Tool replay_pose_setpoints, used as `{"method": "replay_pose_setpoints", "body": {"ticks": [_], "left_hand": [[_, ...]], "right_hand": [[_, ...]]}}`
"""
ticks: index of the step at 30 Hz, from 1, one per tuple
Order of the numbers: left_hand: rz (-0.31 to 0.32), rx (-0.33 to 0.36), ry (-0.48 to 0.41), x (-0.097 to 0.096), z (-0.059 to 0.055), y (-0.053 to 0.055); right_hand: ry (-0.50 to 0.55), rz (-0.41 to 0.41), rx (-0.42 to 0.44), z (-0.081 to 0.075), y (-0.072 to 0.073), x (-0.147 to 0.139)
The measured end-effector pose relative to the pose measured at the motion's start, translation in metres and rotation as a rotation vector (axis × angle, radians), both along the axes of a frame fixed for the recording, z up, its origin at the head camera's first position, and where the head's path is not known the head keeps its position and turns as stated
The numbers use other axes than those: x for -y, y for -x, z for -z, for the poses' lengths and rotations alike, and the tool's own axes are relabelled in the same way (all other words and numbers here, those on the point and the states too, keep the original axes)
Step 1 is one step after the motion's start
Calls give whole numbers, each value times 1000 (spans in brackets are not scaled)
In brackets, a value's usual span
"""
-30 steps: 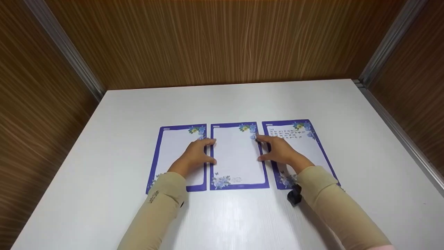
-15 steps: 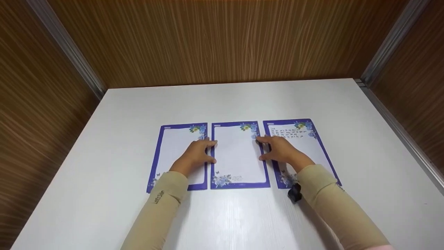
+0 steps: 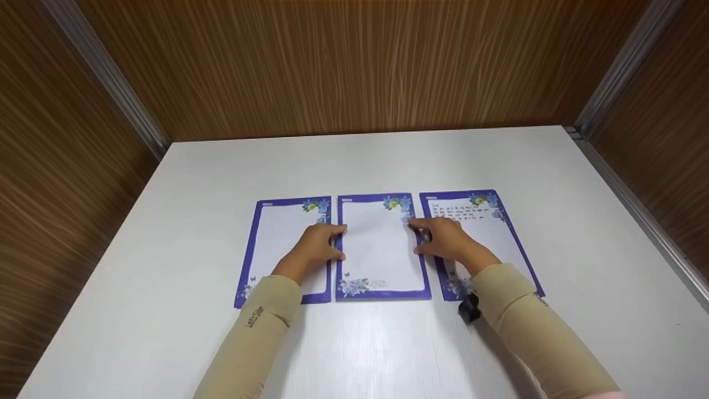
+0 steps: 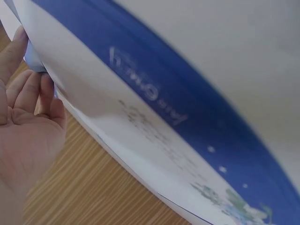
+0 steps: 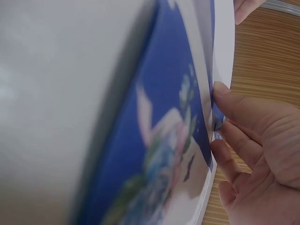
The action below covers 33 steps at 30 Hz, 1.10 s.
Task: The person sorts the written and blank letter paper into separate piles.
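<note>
Three purple-bordered sheets of floral letter paper lie side by side on the white table [image 3: 365, 160] in the head view. My left hand [image 3: 313, 246] touches the left edge of the middle sheet [image 3: 379, 249], thumb and index finger spread apart along it. On the opposite edge, my right hand [image 3: 450, 241] rests in mirrored fashion. The left sheet [image 3: 277, 233] lies partly beneath my left hand and sleeve. Handwritten lines show on the right sheet [image 3: 498, 244], which my right hand partly covers. The right wrist view shows the thumb [image 5: 222, 89] and fingers [image 5: 222, 152] at the paper's edge.
Brown wood-grain panels [image 3: 354, 66] rise behind the table and on both sides, with grey metal strips [image 3: 105, 72] at the corners. A small black object [image 3: 469, 308] sits beside my right cuff, near the lower edge of the right sheet.
Both hands stay at the sides of the middle sheet. Only slight shifts of the fingertips and of the camera view show.
</note>
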<state>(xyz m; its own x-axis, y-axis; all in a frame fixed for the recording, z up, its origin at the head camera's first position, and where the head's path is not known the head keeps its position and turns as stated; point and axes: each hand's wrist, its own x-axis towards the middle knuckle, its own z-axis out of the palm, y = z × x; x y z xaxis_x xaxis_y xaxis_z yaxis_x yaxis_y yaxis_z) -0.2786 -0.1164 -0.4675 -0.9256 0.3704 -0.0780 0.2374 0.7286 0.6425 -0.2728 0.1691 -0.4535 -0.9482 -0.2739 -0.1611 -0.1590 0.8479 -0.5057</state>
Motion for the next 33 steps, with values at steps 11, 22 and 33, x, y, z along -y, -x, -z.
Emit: {"method": "replay_pose_setpoints", "body": {"ticks": [11,22,33], "left_hand": [[-46,40,-114,-1,1,1],[-259,70,-276,-3,-4,1],[-306,160,-469,4,-5,5]], "right_hand": [[114,42,15,4,0,0],[372,237,23,5,4,-5],[619,318,65,6,3,3]]}}
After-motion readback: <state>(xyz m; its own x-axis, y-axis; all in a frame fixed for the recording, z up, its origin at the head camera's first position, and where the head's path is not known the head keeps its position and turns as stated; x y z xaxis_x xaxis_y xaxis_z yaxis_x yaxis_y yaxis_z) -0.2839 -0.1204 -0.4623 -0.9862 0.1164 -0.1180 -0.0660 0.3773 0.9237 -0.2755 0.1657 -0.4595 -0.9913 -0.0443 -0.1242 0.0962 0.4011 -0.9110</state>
